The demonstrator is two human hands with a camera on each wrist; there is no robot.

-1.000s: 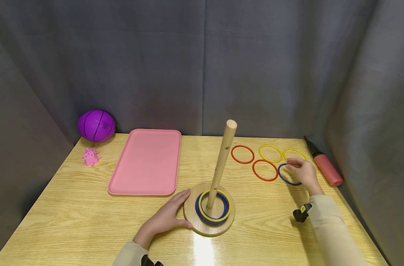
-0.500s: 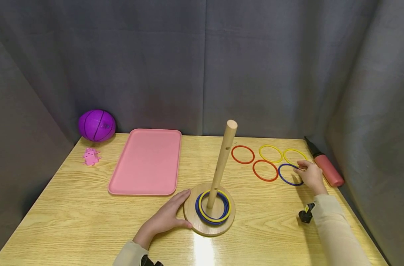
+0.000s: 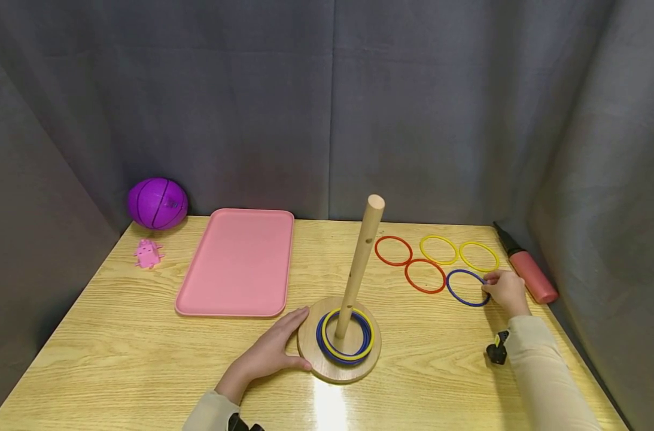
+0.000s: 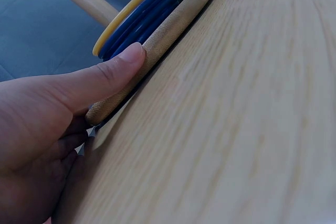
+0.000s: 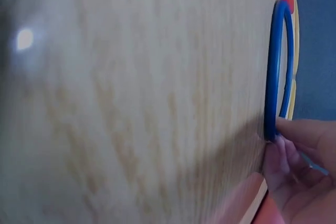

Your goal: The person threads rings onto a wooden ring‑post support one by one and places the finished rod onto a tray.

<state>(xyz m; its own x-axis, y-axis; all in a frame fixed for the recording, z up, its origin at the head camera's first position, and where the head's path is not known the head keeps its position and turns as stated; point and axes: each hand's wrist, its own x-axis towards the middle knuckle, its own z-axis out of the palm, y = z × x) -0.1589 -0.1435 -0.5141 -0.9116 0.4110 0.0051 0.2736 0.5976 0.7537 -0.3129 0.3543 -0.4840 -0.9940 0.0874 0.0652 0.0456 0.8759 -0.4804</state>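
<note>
My left hand (image 3: 267,353) holds the near left rim of a round wooden ring-toss stand (image 3: 307,350), thumb and fingers spread along its edge. A yellow ring (image 4: 123,17) lies on top of blue rings (image 4: 152,17) stacked around the upright peg (image 3: 361,257). At the right, my right hand (image 3: 505,291) pinches the right side of a blue ring (image 3: 461,299) between thumb and fingers. In the right wrist view, that blue ring (image 5: 273,66) stands slightly tilted, its edge close to the tabletop.
Two red rings (image 3: 425,292) and two yellow rings (image 3: 478,271) lie beyond and left of the right hand. A pink air pump (image 3: 532,275) lies at the right edge. Farther left are a pink tray (image 3: 237,263), a purple ball (image 3: 157,203) and a small pink figure (image 3: 148,254).
My right hand has moved right and slightly nearer, taking hold of the blue ring. The blue ring and the nearer red ring have shifted a little left. My left hand has stayed still.
</note>
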